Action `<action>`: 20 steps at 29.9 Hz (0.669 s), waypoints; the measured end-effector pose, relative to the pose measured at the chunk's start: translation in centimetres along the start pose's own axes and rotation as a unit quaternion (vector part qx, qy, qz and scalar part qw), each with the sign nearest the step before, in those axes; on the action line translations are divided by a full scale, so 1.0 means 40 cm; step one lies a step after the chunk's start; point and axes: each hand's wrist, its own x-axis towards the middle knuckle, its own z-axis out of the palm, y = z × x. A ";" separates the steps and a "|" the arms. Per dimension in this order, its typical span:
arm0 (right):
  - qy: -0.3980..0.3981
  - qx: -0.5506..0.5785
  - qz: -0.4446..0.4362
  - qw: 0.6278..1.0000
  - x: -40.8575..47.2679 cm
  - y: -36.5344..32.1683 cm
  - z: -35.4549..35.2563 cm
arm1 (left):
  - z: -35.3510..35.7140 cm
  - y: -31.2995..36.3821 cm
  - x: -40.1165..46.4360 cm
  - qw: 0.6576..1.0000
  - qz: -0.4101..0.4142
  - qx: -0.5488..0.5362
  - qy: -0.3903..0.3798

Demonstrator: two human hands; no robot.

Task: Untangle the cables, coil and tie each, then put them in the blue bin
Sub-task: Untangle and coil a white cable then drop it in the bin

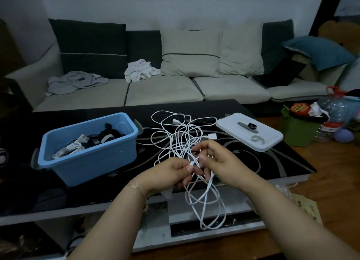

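Both my hands, left (pixel 171 172) and right (pixel 214 158), pinch the thin white tangled cable (pixel 187 143), its loops hanging off the near edge of the black glass counter (pixel 272 162). Left, the blue plastic bin (pixel 87 162) already holds tied coils; this cable remains.

The room is dim and bluish, lit softly from somewhere above and ahead with no hard shadows, so the dark glossy surface (pixel 272 158) sinks almost to black and gives back only a faint sheen along its near edge. The wide lens bends the scene strongly: the sofa (pixel 161 88) bows and the corners darken and smear, the lower left being nearly unreadable. Focus holds fairly well in the middle, where the white cables (pixel 181 135) stand out crisply against the dark top, though fine detail is soft and noisy throughout.
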 end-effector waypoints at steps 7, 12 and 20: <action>0.097 -0.089 0.036 0.991 0.011 0.003 -0.008 | 0.021 0.018 0.003 0.992 0.015 -0.120 0.030; 0.076 -0.191 0.040 0.978 0.012 0.005 0.009 | 0.025 0.036 0.000 0.935 0.043 -0.352 0.023; -0.058 -0.514 -0.060 0.854 -0.017 0.000 0.091 | 0.003 0.051 0.002 0.842 0.080 -0.516 0.137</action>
